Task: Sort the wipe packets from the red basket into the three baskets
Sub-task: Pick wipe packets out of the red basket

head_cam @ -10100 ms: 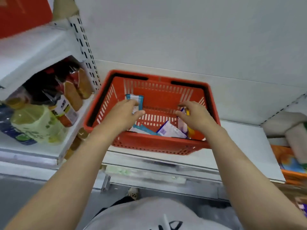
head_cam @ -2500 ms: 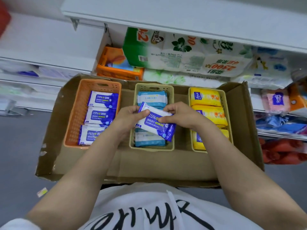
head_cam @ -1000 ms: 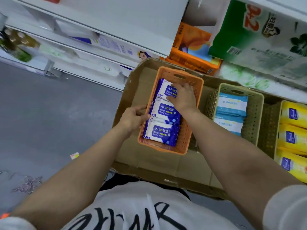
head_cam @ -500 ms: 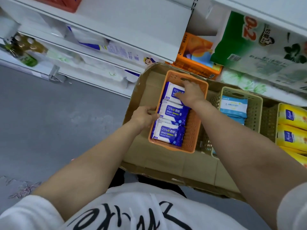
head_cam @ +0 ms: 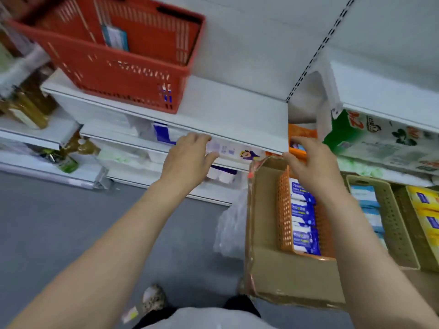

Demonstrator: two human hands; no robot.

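From the head camera, the person seemed to be between packets, both hands empty and raised toward the red basket [head_cam: 114, 55] on the upper shelf [head_cam: 225, 115], where a light-blue packet [head_cam: 115, 39] leaned against its inner wall. The next move likely called for reaching up and over the rim to grasp that packet, then carrying it down to the tan basket [head_cam: 392, 222] holding similar ones, beside the orange basket [head_cam: 283, 214] of blue packets [head_cam: 303, 212] in the cardboard box [head_cam: 285, 276]. The left hand [head_cam: 187, 162] and right hand [head_cam: 313, 162] were spread with loosely bent fingers, holding nothing and touching nothing that could be made out.
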